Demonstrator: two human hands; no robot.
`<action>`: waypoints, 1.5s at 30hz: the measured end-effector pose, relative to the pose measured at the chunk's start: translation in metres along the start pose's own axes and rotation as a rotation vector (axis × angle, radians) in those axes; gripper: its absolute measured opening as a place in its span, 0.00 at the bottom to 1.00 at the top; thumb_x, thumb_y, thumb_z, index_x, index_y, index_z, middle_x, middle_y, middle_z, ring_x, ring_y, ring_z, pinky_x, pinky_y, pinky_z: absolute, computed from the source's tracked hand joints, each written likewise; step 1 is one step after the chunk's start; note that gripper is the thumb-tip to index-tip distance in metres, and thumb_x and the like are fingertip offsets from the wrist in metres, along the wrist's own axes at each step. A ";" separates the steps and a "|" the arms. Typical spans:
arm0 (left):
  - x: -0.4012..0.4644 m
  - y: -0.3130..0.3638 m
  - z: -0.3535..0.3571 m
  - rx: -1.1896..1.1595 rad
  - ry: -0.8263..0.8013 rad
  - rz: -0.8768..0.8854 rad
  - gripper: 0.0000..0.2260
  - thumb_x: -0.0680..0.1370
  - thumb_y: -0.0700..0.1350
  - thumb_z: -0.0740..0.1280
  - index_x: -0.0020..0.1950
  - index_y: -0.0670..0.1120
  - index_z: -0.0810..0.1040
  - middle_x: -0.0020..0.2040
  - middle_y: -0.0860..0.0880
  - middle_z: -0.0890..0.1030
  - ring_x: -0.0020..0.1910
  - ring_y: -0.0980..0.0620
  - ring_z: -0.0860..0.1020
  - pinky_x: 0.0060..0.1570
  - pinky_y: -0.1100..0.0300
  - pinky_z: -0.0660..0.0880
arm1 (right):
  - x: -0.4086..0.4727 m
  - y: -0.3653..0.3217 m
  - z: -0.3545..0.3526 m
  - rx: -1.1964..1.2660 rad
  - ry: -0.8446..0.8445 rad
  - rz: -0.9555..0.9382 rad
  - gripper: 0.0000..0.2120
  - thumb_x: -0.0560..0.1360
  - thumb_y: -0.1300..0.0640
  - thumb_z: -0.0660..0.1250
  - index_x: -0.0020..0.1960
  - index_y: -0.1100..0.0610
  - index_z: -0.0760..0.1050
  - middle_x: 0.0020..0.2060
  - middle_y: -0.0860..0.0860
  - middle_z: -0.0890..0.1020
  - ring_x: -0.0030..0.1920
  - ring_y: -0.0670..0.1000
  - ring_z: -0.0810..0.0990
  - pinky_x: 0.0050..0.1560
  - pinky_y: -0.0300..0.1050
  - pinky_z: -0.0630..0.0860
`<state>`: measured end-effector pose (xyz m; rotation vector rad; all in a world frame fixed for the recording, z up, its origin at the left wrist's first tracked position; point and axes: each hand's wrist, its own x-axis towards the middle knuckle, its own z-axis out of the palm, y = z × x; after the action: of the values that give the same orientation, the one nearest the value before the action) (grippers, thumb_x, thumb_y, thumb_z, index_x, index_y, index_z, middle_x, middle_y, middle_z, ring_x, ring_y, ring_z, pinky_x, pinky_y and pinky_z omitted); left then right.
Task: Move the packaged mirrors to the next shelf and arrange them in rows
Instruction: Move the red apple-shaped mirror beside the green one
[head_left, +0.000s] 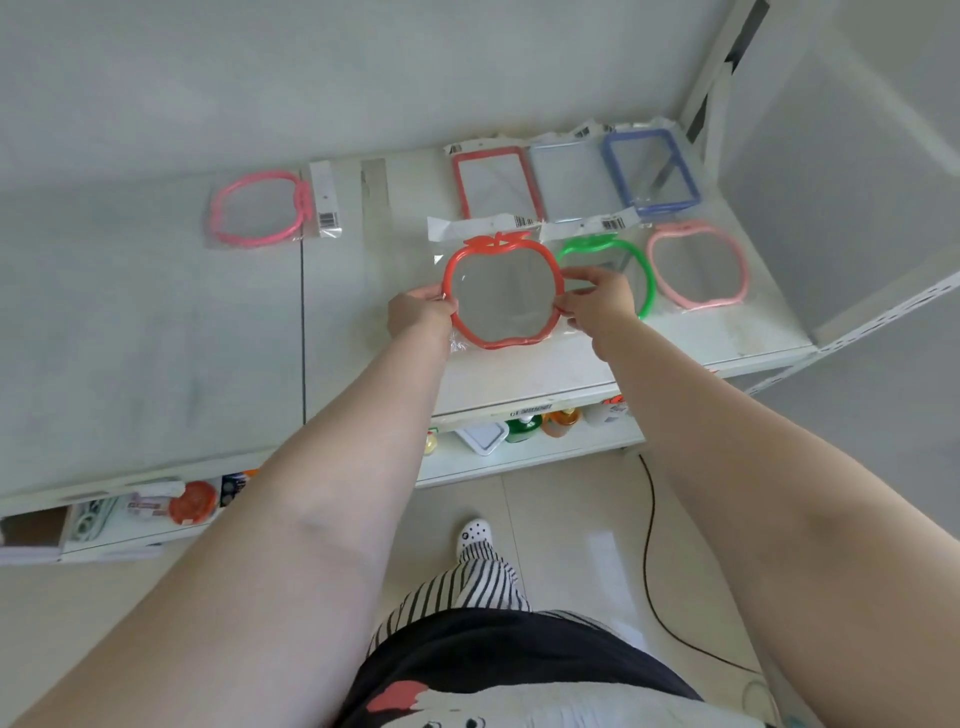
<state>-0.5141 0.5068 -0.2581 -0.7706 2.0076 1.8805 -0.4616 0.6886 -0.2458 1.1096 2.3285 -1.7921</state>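
Note:
A red apple-shaped packaged mirror (503, 291) lies on the right shelf (519, 374), gripped on its left rim by my left hand (421, 310) and on its right rim by my right hand (597, 301). Beside it to the right lie a green apple mirror (631, 260) and a light pink one (698, 266). Behind them stand a red rectangular mirror (496, 182), a pale grey one (569, 179) and a blue one (652, 171) in a row. A pink apple mirror (258, 209) lies alone on the left shelf (130, 338).
A seam (303, 322) divides the two shelves. Below the shelf edge, a lower shelf holds bottles (558, 422) and small goods (193, 501). A white upright post (711, 93) bounds the right side. A black cable (648, 545) runs over the tiled floor.

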 end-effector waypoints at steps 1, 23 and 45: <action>0.005 0.001 0.004 0.009 -0.011 -0.003 0.16 0.71 0.33 0.70 0.57 0.45 0.82 0.50 0.44 0.84 0.41 0.47 0.80 0.50 0.59 0.78 | 0.007 0.000 0.001 -0.007 0.009 0.000 0.21 0.72 0.71 0.66 0.61 0.56 0.78 0.33 0.51 0.78 0.36 0.53 0.75 0.41 0.47 0.77; 0.039 -0.019 0.024 0.194 0.090 -0.025 0.12 0.68 0.37 0.75 0.50 0.45 0.84 0.49 0.44 0.85 0.47 0.46 0.84 0.55 0.57 0.79 | 0.056 0.017 0.010 -0.341 0.029 -0.072 0.17 0.69 0.64 0.73 0.56 0.51 0.81 0.36 0.48 0.80 0.40 0.51 0.78 0.43 0.42 0.76; 0.032 -0.013 0.024 0.296 0.186 -0.065 0.06 0.70 0.40 0.75 0.45 0.44 0.83 0.47 0.43 0.85 0.46 0.44 0.84 0.47 0.59 0.79 | 0.053 0.022 0.015 -0.338 0.098 -0.011 0.10 0.68 0.56 0.75 0.49 0.53 0.78 0.43 0.50 0.82 0.45 0.53 0.80 0.51 0.50 0.79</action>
<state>-0.5369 0.5243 -0.2890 -0.9404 2.2739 1.4765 -0.4956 0.7057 -0.2907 1.1514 2.5674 -1.3021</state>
